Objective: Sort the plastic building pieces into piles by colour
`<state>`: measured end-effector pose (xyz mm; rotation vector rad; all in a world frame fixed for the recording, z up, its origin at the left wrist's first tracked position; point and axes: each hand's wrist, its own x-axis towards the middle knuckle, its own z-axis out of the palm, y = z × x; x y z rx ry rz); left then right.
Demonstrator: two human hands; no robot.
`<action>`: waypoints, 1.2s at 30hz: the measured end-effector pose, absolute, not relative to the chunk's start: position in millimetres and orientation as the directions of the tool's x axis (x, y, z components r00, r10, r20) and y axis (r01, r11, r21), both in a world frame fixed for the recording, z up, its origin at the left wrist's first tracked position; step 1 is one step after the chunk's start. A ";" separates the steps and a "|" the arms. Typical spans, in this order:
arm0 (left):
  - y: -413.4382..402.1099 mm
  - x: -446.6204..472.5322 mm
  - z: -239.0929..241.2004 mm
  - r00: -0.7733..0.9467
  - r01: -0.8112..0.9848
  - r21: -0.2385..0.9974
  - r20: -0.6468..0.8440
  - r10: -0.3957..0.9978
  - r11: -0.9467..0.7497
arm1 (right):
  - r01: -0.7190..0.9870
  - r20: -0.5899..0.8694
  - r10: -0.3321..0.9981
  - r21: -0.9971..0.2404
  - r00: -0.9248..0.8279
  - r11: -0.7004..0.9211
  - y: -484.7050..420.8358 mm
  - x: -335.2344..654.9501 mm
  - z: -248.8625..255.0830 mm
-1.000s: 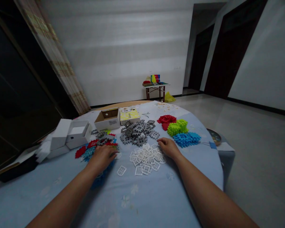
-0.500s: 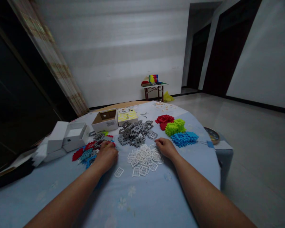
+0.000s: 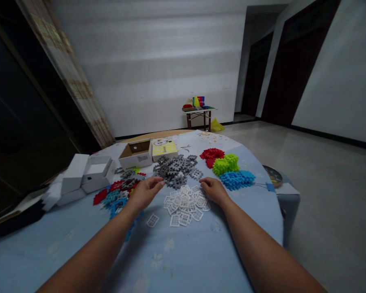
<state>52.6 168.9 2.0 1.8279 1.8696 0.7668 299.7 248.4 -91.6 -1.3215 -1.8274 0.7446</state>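
Note:
My left hand (image 3: 146, 192) is above the table between a mixed pile of coloured pieces (image 3: 112, 195) and a heap of grey interlocking plastic pieces (image 3: 175, 169). Its thumb and fingers come together toward the grey heap; whatever lies between them is too small to make out. Beside a heap of white lattice window pieces (image 3: 186, 203), my right hand (image 3: 214, 189) rests with curled fingers. Its fingertips are turned inward, so any held piece is hidden. One white window piece (image 3: 153, 220) lies apart, left of the white heap.
Red (image 3: 212, 154), lime green (image 3: 226, 163) and blue stacks (image 3: 237, 179) stand at the right. Behind the grey heap are an open cardboard box (image 3: 136, 154) and a yellow-white box (image 3: 164, 149). White boxes (image 3: 97, 175) stand left. A stool (image 3: 288, 197) adjoins the table's right edge.
My left hand has moved right, from the mixed pile toward the grey heap, uncovering more coloured pieces. My right hand has stayed almost in place.

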 end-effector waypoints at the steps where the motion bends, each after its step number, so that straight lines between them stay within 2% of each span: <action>1: 164.2 49.3 1.2 -0.057 0.769 0.639 0.081 0.995 -0.008 | 0.516 0.237 0.953 -0.801 -0.190 0.303 248.5 299.9 -91.8; 4: 143.3 37.6 -6.6 -0.055 0.820 0.572 0.026 0.998 0.030 | 0.503 0.247 0.948 -0.805 -0.199 0.316 249.2 299.8 -92.7; 8: 117.3 29.5 -23.0 -0.043 0.914 0.398 -0.097 0.994 0.078 | 0.509 0.237 0.950 -0.804 -0.202 0.308 249.5 299.4 -94.5; 10: 111.0 30.5 -29.2 -0.033 0.924 0.376 -0.089 0.995 0.064 | 0.516 0.234 0.951 -0.801 -0.200 0.305 249.0 299.4 -95.2; 20: 124.0 70.0 -53.6 -0.023 0.813 0.582 0.073 0.997 -0.024 | 0.518 0.226 0.949 -0.797 -0.222 0.311 246.7 300.5 -95.7; 23: 130.2 64.7 -49.1 -0.058 0.808 0.587 0.144 0.988 -0.038 | 0.523 0.218 0.950 -0.796 -0.224 0.306 246.5 300.4 -95.9; 29: 130.6 20.5 -23.7 -0.124 0.931 0.364 0.294 0.948 0.009 | 0.518 0.220 0.951 -0.800 -0.219 0.304 246.1 300.2 -94.6; 36: 133.4 -10.3 -26.7 -0.118 0.987 0.137 0.286 0.951 0.082 | 0.519 0.242 0.947 -0.792 -0.213 0.320 245.8 298.8 -92.0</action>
